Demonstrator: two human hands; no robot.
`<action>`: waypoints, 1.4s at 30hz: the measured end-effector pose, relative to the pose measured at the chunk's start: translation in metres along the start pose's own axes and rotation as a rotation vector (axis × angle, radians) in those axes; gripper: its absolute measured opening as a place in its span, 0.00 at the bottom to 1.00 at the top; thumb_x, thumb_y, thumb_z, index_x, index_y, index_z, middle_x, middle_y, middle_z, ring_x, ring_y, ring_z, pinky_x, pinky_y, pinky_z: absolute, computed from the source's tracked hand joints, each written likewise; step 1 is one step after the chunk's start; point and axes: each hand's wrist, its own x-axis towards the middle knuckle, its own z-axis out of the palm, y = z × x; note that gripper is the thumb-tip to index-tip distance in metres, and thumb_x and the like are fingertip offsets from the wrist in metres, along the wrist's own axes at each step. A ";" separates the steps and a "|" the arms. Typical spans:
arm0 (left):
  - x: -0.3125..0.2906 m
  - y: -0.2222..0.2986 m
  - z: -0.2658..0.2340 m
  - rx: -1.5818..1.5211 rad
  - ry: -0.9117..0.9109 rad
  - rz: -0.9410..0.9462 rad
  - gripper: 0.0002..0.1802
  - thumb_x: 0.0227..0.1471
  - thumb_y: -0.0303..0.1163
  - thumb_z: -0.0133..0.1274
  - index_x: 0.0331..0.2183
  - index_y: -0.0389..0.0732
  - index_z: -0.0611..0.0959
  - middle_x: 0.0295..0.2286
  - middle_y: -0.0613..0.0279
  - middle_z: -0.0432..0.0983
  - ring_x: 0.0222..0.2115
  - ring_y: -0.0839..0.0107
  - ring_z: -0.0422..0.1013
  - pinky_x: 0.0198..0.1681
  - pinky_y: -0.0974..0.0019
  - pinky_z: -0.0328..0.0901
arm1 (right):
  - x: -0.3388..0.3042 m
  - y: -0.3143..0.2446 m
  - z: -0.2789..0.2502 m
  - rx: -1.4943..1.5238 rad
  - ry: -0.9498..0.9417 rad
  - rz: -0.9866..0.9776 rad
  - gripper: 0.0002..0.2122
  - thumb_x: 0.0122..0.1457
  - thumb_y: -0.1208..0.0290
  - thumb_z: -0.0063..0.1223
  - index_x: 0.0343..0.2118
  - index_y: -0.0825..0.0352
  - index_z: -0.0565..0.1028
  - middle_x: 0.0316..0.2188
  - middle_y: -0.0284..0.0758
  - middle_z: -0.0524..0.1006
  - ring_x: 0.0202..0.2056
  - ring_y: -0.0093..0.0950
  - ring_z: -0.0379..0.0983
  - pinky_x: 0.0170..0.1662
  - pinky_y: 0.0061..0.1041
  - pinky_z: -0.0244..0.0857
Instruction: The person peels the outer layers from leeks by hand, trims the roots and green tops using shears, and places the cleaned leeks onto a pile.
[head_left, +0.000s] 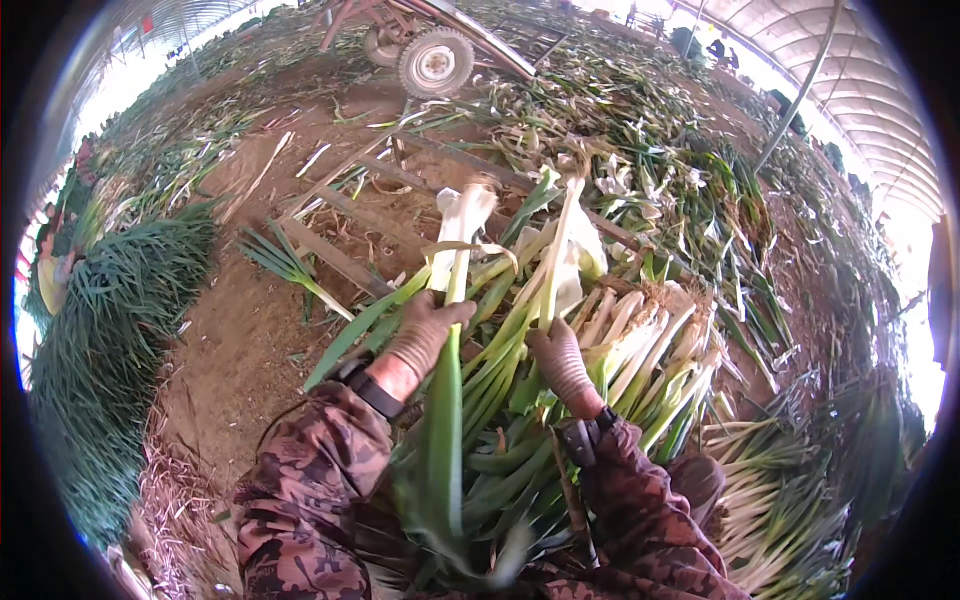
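Observation:
My left hand (430,328), in a greyish-brown knitted glove, is closed round a large green onion (455,262). Its pale end with loose whitish skin points away from me, and its broad green leaf (440,440) hangs down toward my lap. To the right, my gloved right hand (560,362) grips another green onion (553,268), whose root end also points away with a pale peeled layer beside it. Under and beside both hands lies a heap of green onions (640,340), white ends facing away. Their green leaves spread across my lap.
A wooden frame (340,255) lies on the dirt ahead. Beyond it stands a wheeled cart (437,62). Large bundles of green onions (130,330) are stacked at the left; more cleaned stalks (765,490) lie at the lower right. Leaf scraps litter the ground under an arched roof.

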 end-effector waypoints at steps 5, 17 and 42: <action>-0.025 -0.013 0.005 -0.033 0.059 0.079 0.11 0.49 0.32 0.58 0.34 0.36 0.80 0.26 0.68 0.74 0.27 0.79 0.68 0.32 0.74 0.63 | -0.057 -0.069 0.021 0.165 -0.310 0.109 0.12 0.61 0.71 0.50 0.43 0.74 0.72 0.29 0.36 0.77 0.31 0.23 0.72 0.35 0.24 0.67; -0.035 -0.029 -0.043 -0.548 -0.175 0.062 0.15 0.50 0.36 0.57 0.34 0.35 0.77 0.30 0.54 0.77 0.31 0.63 0.76 0.44 0.61 0.72 | -0.085 -0.098 0.065 -0.073 -0.541 -0.304 0.26 0.65 0.55 0.44 0.57 0.72 0.62 0.30 0.56 0.76 0.35 0.51 0.76 0.39 0.40 0.68; -0.042 0.015 -0.143 -0.301 0.239 0.150 0.19 0.46 0.38 0.59 0.37 0.35 0.78 0.25 0.60 0.76 0.23 0.68 0.74 0.28 0.67 0.71 | 0.092 -0.125 -0.022 -0.185 0.461 -0.118 0.16 0.55 0.76 0.49 0.46 0.73 0.64 0.35 0.49 0.76 0.31 0.37 0.77 0.34 0.33 0.76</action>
